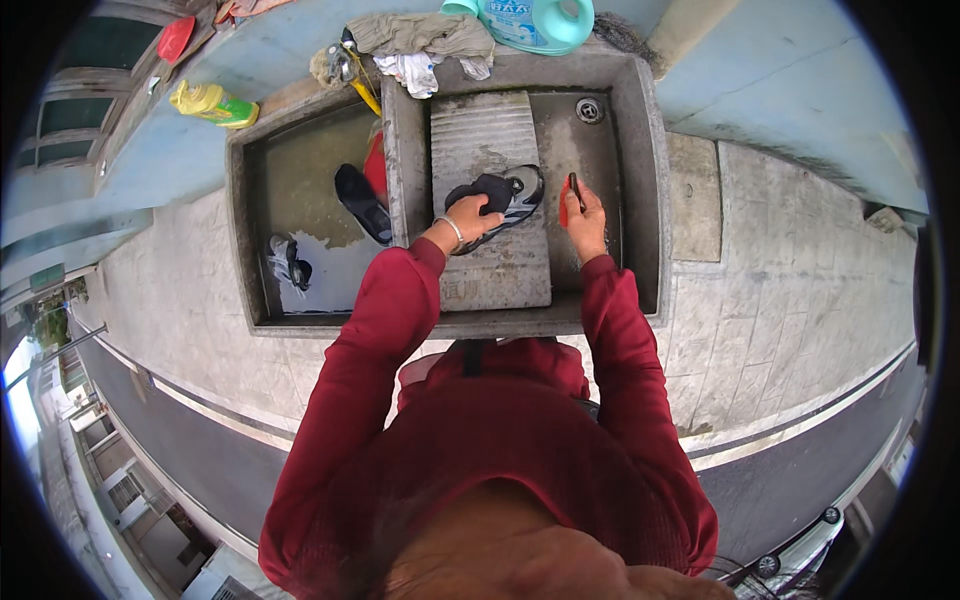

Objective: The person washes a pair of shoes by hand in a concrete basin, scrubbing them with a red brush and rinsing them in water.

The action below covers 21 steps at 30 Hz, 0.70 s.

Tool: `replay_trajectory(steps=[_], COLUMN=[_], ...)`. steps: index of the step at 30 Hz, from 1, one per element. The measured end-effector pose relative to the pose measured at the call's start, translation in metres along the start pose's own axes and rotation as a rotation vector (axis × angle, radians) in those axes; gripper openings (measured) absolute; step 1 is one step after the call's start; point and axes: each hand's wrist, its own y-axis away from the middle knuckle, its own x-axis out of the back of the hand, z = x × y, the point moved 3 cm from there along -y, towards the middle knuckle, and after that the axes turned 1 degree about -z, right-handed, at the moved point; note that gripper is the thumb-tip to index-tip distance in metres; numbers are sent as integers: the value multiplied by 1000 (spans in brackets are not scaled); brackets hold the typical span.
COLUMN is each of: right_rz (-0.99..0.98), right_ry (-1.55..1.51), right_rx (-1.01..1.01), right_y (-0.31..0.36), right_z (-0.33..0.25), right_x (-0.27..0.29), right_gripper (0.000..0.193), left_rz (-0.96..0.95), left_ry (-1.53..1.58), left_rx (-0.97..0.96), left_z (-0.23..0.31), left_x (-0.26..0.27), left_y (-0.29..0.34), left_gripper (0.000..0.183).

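Observation:
My left hand (470, 219) is closed on a black and grey shoe (520, 200), which lies aslant on the ribbed stone washboard (487, 130) in the right-hand basin. To the right of the washboard, my right hand (587, 224) hovers over the basin floor with its fingers wrapped round a small dark and red brush-like tool (574, 186). The fingers hide most of that tool. In the water of the left basin, a dark shoe (362, 202) leans by the dividing wall beside something red (376, 165). A black and white item (290, 264), perhaps footwear, sits at the left.
Both basins belong to one concrete sink (642, 130); a round drain (590, 110) is at the far right. Along the back rim are a grey cloth (420, 34), a white cloth (410, 72), a turquoise jug (535, 22) and a tap (342, 65). A yellow-green bottle (215, 104) stands left.

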Motion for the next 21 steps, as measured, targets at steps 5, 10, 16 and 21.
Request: replay_trajectory(steps=[5,10,16,21], right_rz=[14,-107,-55,-218], right_ry=[138,520,777,616], right_rx=[159,474,410,530], right_y=[7,45,-38,17], right_z=[-44,-92,-93,-87], right_x=[-17,-48,-84,-55], right_gripper=[36,36,34,38], left_rz=[-64,62,148,253], left_ry=[1109,952,803,836], left_rx=[588,717,774,787], left_z=[25,-24,-39,-31], left_x=[7,-24,-36,-28], left_y=[-1,-27,-38,-32], left_gripper=[87,77,67,65])
